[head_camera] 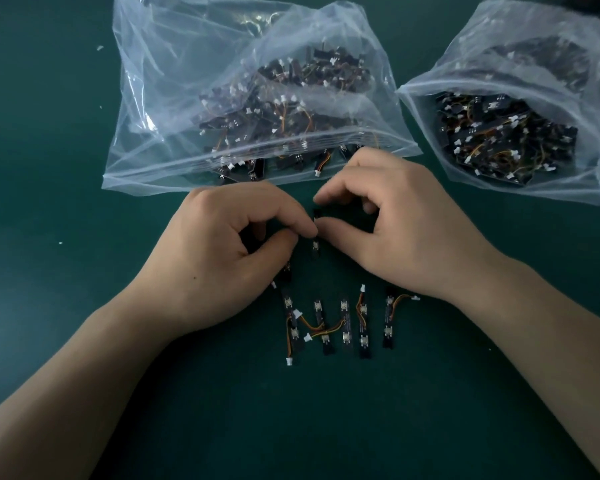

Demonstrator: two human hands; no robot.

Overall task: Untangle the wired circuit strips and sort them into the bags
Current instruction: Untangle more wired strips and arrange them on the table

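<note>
Hands are close together over the green tabletop (49,174), with the fingertips almost touching. The left hand (229,258) and the right hand (388,230) each pinch one black strip (315,244) between thumb and forefinger. It runs lengthwise away from the person in the gap between them. Just below the hands, more strips (344,322) lie side by side on the tabletop, and some of their orange and yellow wires cross. Behind the hands lies a big clear bag (174,98) with many strips inside. To its right a second bag (534,46) lies open, also full of strips.
</note>
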